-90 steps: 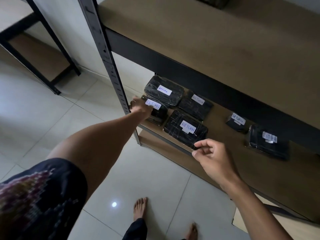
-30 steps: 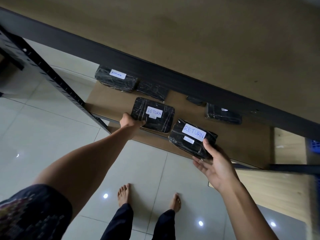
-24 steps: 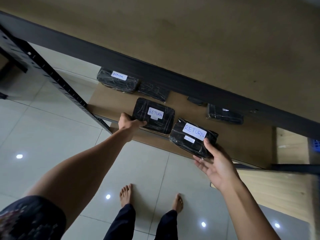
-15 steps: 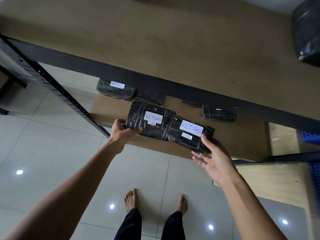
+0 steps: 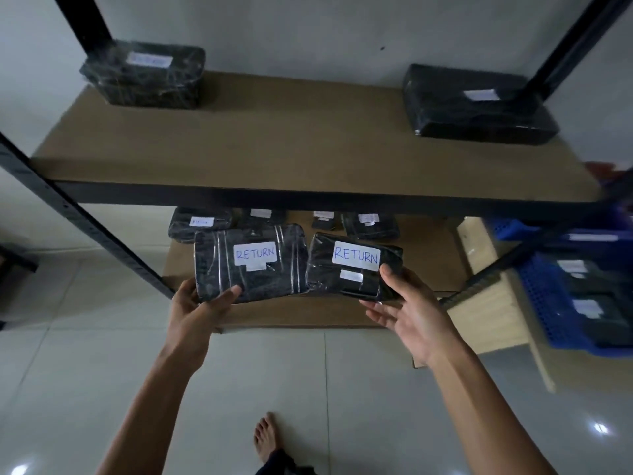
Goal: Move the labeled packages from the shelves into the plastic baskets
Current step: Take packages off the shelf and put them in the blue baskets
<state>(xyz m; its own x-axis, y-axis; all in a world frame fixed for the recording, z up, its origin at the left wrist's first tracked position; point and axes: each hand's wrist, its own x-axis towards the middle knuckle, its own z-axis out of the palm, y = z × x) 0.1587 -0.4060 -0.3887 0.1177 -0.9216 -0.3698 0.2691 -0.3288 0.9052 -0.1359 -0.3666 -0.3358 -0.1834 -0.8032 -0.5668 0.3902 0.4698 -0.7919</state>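
My left hand [image 5: 197,311] grips a black wrapped package [image 5: 219,265] with a white "RETURN" label, held in front of the lower shelf [image 5: 424,255]. My right hand [image 5: 407,311] holds a second black "RETURN" package [image 5: 322,269] beside it, the two nearly touching. Several more black labeled packages [image 5: 371,225] lie at the back of the lower shelf. Two larger black packages, one at left [image 5: 144,77] and one at right [image 5: 476,104], sit on the upper shelf [image 5: 301,149]. A blue plastic basket [image 5: 548,296] at the far right holds dark packages.
Black metal uprights of the rack stand at left [image 5: 82,221] and right [image 5: 496,269]. A light wooden board [image 5: 493,303] lies beside the basket. Pale floor tiles [image 5: 85,371] spread below, with my bare foot [image 5: 265,437] near the bottom edge.
Both hands have lifted their packages off the lower shelf and brought them side by side. The view has tilted up, showing the upper shelf's packages and the blue basket.
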